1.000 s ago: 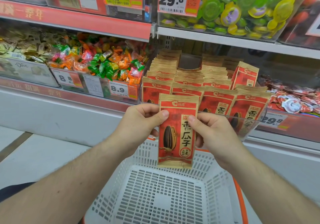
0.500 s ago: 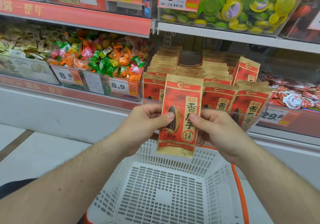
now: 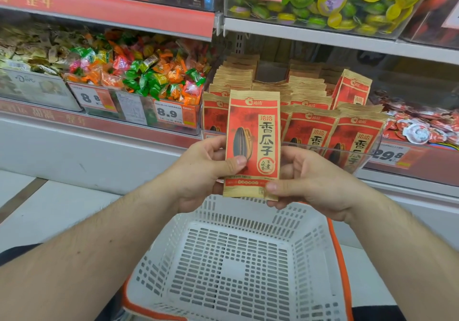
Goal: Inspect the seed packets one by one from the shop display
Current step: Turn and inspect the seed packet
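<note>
Raised since the earlier frame, the seed packet [image 3: 253,144] stood upright, front facing, above the white basket [image 3: 238,271]. Red panel, tan borders, one striped seed pictured, black characters. Left hand [image 3: 198,171] pinched its left edge; right hand [image 3: 305,179] pinched its lower right corner.

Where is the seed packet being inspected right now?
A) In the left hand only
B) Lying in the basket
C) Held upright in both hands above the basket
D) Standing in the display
C: the seed packet is pinched by the left hand and right hand above the basket.
</note>
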